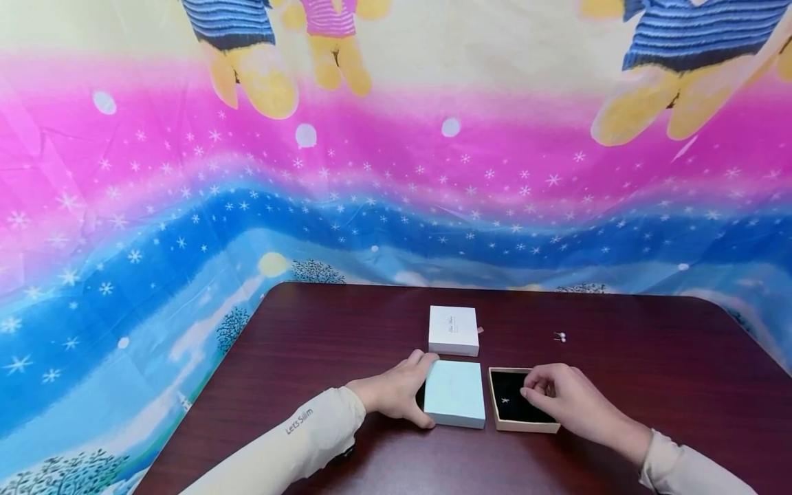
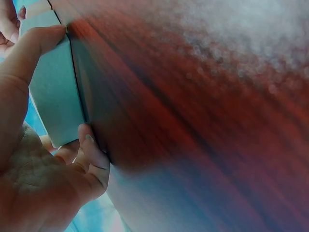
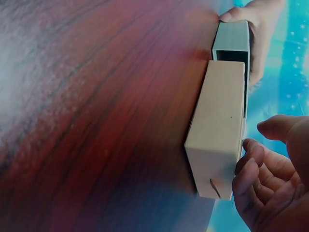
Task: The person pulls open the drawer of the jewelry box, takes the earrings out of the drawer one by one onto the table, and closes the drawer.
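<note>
- Left hand (image 1: 399, 388): grips the left end of the pale green sleeve (image 1: 454, 395), thumb at its near corner, fingers at its far corner.
- Pale green sleeve: flat on the dark table (image 1: 346, 323); hollow end faces right.
- White box (image 1: 454, 330): beyond the sleeve, nearer the table's far edge.
- Tan tray (image 1: 526, 426): just right of the sleeve; small silvery piece (image 1: 504, 400) on its black lining (image 1: 510, 412).
- Right hand (image 1: 572, 399): over the tray's right side, fingers loosely curled, thumb apart; contact with lining not confirmable.
- Two pale-headed studs (image 1: 561, 337): toward the table's far right corner.
</note>
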`<control>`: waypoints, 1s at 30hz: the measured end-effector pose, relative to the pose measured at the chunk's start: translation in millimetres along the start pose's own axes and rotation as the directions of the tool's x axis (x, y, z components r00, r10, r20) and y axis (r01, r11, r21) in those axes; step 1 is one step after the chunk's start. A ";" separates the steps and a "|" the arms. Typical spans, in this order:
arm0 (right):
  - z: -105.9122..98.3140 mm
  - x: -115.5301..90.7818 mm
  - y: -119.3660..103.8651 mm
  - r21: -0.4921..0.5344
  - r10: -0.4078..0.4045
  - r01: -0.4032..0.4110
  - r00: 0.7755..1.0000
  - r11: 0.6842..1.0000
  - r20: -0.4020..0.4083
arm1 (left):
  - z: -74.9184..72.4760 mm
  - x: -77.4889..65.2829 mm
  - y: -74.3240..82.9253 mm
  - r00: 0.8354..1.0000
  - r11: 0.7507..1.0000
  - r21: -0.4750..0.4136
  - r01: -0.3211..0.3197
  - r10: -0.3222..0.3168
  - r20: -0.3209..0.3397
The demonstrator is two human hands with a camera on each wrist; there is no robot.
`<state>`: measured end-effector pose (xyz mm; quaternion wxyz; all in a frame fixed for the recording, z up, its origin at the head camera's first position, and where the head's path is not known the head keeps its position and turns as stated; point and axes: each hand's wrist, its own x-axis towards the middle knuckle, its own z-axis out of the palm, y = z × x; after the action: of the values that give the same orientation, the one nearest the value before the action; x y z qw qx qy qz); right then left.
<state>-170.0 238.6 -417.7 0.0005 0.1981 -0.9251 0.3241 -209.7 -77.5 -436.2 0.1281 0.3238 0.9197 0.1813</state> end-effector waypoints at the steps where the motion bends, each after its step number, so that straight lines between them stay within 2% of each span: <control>1: 0.4 0.3 -0.4 -0.004 -0.006 0.006 1.000 1.000 0.004 | -0.1 0.0 0.1 1.000 1.000 -0.002 0.000 0.000 0.001; 15: 8.2 3.2 -8.2 -0.069 -0.029 0.029 1.000 0.997 0.003 | -0.1 -0.6 1.3 1.000 1.000 0.005 -0.001 0.001 -0.008; 30: 15.7 7.8 -13.8 -0.100 -0.001 0.005 0.999 0.995 0.045 | -1.1 -0.8 1.9 1.000 1.000 -0.009 0.005 -0.005 0.001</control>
<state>-170.2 216.6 -420.9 -0.0098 0.2063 -0.9397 0.2727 -208.5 -76.9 -434.2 0.1307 0.3209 0.9197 0.1848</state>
